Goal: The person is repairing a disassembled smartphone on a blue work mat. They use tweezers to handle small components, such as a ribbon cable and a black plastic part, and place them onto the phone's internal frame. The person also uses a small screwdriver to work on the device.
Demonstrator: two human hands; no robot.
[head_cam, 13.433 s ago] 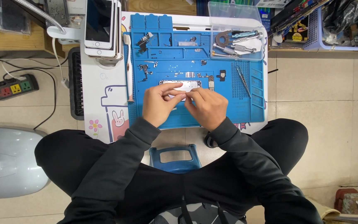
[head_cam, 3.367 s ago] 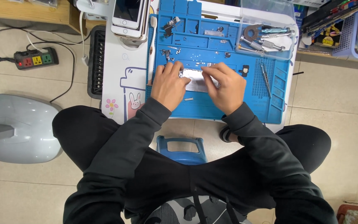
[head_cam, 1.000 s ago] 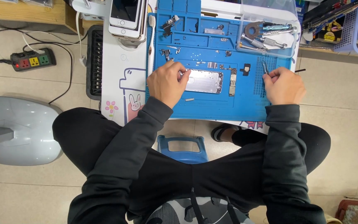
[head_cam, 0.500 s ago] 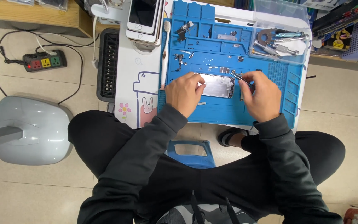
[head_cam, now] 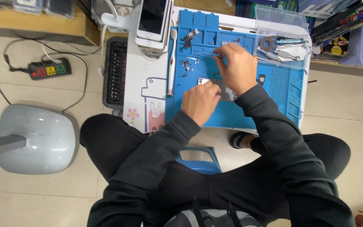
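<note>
Tweezers (head_cam: 211, 53) pinched in right hand (head_cam: 237, 67) grip; left hand (head_cam: 200, 102) (fingers curled) pressing phone (head_cam: 225, 90)

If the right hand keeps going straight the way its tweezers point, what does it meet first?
The right hand holds thin tweezers pointing left across the blue mat. First in line look to be the small dark loose parts; past them lies the white toothbrush. Height is unclear.

One view only, from your head, looking almost straight down. You sit on a blue stool (head_cam: 198, 159), lap and dark sleeves filling the lower frame. The tabletop (head_cam: 148, 84) and its blue work mat (head_cam: 274, 109) sit upper centre, fairly close. Frame top is away from you. Tiled floor (head_cam: 34, 197) and a grey lamp base (head_cam: 38, 138) show at left.
</note>
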